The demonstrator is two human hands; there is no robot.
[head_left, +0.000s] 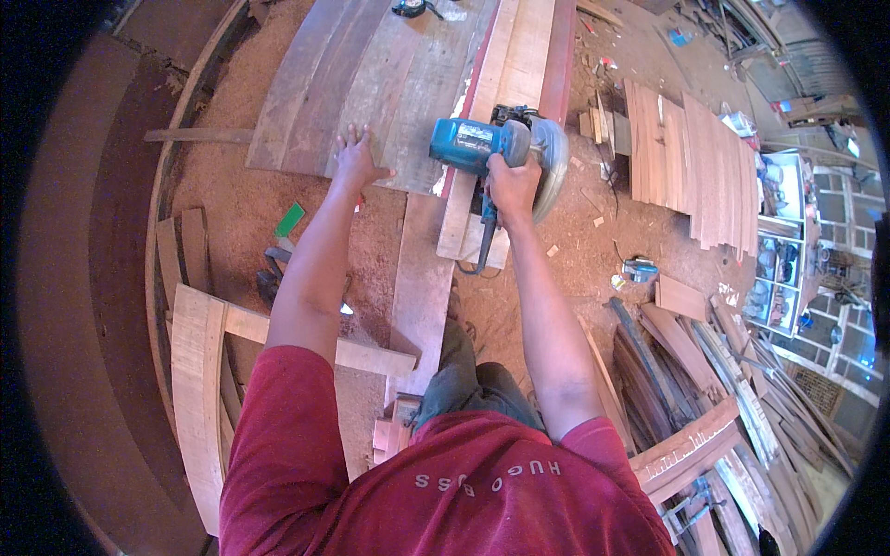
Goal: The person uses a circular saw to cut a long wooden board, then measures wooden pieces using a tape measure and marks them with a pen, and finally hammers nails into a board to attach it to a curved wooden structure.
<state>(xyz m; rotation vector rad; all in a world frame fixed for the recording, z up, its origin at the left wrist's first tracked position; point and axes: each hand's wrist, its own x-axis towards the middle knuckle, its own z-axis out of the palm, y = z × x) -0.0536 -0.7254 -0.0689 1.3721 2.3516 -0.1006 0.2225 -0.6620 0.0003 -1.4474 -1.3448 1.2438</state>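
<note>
My right hand (515,188) is closed round the handle of a teal circular saw (466,145). The saw rests on pale wooden boards (505,60) laid lengthwise, its round grey guard on the right side and its cord (488,243) hanging toward me. With fingers spread, my left hand (359,163) lies flat near the front edge of a wide wooden panel (366,83) made of several joined planks. At the panel's far end sits a black tape measure (409,8). The saw blade is hidden by the guard and the boards.
Sawdust covers the floor. To the right lie reddish planks side by side (691,167), a small blue power tool (640,270) and a pile of loose timber (667,371). At my left stand a wooden frame (198,371) and a green piece (290,220). White shelves (781,241) line the far right.
</note>
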